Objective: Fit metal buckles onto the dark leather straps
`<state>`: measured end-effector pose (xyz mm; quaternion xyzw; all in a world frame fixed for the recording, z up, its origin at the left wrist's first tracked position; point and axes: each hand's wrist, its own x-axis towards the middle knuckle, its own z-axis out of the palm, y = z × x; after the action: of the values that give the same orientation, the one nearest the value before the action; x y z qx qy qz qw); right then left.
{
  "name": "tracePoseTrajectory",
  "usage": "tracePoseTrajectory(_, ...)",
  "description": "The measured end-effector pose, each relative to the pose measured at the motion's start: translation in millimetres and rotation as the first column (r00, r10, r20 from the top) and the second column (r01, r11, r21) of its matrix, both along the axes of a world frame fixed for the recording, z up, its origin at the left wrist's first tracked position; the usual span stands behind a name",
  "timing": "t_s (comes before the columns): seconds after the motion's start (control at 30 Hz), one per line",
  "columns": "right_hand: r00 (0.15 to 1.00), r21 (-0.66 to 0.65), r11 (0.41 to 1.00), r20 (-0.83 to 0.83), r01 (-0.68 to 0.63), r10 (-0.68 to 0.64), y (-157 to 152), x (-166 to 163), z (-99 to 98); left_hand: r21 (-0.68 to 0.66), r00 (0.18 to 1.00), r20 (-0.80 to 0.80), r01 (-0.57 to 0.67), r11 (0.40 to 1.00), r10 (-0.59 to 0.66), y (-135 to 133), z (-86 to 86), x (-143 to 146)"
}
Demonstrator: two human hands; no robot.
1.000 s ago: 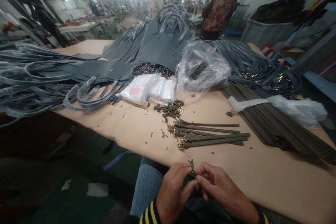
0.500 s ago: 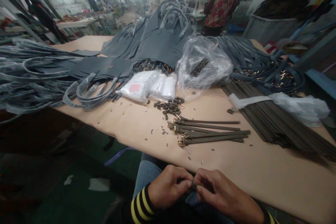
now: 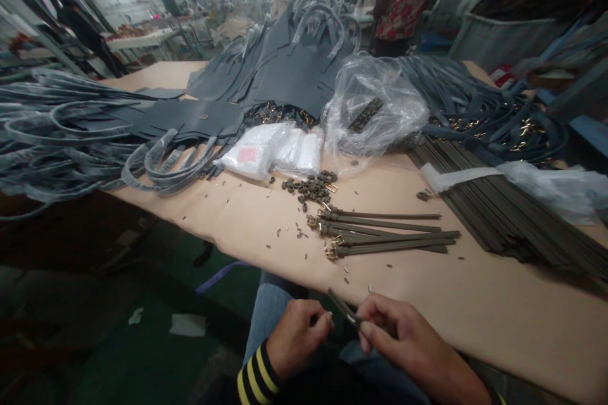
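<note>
Over my lap at the table's near edge, my right hand (image 3: 392, 329) pinches a narrow dark olive strap (image 3: 342, 307). The strap's end points up and left, and a small shiny spot shows close to my fingertips. Just left of it, apart from the strap, my left hand (image 3: 304, 335) is closed, thumb against curled forefinger; whatever it holds, if anything, is too small to name. Beyond the hands lie several buckled straps (image 3: 389, 234), their gold buckles (image 3: 332, 248) toward the left. Behind them sits a heap of small dark loops (image 3: 311, 188).
A thick bundle of olive straps (image 3: 494, 209) lies at the right. White plastic packets (image 3: 259, 150) and a clear bag (image 3: 380, 107) stand mid-table. Blue-grey panels (image 3: 289, 69) and wrapped handles (image 3: 166, 164) fill the far and left sides. Tiny scraps dot the tabletop (image 3: 427, 297). Other people stand beyond.
My hands, which met at the fingertips, have come apart. The strap now shows in my right hand, its end tilted up. The view has shifted slightly.
</note>
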<state>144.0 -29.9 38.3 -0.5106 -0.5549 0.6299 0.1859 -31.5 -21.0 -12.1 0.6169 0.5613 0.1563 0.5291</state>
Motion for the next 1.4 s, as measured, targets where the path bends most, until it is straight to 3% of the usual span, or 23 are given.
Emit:
tracePoseTrajectory(0.1,0.985,-0.135,0.99,-0.158,0.048,-0.07,7.2,3.6,-20.1,-0.159,0.973,0.225,-0.024,0.987,0.06,-1.1,1.0,-4.4)
tracePoseTrajectory(0.23,0.966,-0.182,0.981,-0.236,0.063,-0.106,10.2,5.1,-39.5,-0.361,0.783,0.56,-0.063,0.931,0.27,5.4,8.0,4.5)
tracePoseTrajectory(0.37,0.955,-0.215,0.974,-0.269,0.069,-0.127,8.8,5.0,-45.1,-0.415,0.699,0.583,-0.183,0.891,0.415,10.6,12.6,15.2)
tracePoseTrajectory(0.53,0.971,-0.198,0.979,-0.219,0.051,-0.095,9.1,3.5,-45.8,-0.432,0.712,0.53,-0.24,0.869,0.46,10.0,10.1,19.2)
tracePoseTrajectory(0.6,0.99,-0.135,0.99,-0.13,0.041,-0.059,7.9,1.8,-42.7,-0.421,0.723,0.513,-0.257,0.87,0.463,9.7,6.5,19.7)
tracePoseTrajectory(0.7,0.995,0.099,0.994,0.094,0.036,-0.046,3.5,-0.3,-34.5,-0.355,0.766,0.491,-0.259,0.898,0.415,9.2,1.3,19.1)
tracePoseTrajectory(0.77,0.978,0.222,0.975,0.199,0.009,-0.055,0.4,-0.6,-28.8,-0.266,0.82,0.459,-0.241,0.933,0.343,8.2,-0.3,17.6)
tracePoseTrajectory(0.83,0.972,0.261,0.965,0.226,0.002,-0.063,-1.0,-0.4,-24.0,-0.137,0.872,0.409,-0.233,0.963,0.269,6.7,-0.6,15.8)
tracePoseTrajectory(0.93,0.975,0.253,0.967,0.22,-0.017,-0.04,0.5,-0.1,-19.1,-0.01,0.907,0.364,-0.224,0.975,0.212,4.5,-0.2,14.6)
tracePoseTrajectory(1.07,0.977,0.204,0.979,0.214,-0.027,-0.018,5.2,-0.9,-18.0,-0.026,0.899,0.378,-0.229,0.973,0.222,4.7,-0.4,16.0)
tracePoseTrajectory(1.23,0.998,0.107,0.994,0.066,0.007,-0.014,11.8,-3.3,-23.3,-0.058,0.875,0.414,-0.248,0.967,0.249,7.6,-1.0,17.2)
tracePoseTrajectory(1.33,0.991,-0.018,0.999,-0.129,-0.031,0.028,17.1,-3.4,-22.7,-0.138,0.81,0.537,-0.192,0.972,0.236,9.9,-3.0,20.1)
tracePoseTrajectory(1.4,0.945,-0.091,0.992,-0.323,-0.084,0.05,21.4,-1.9,-21.9,-0.269,0.697,0.68,-0.052,0.962,0.228,13.2,-4.8,23.8)
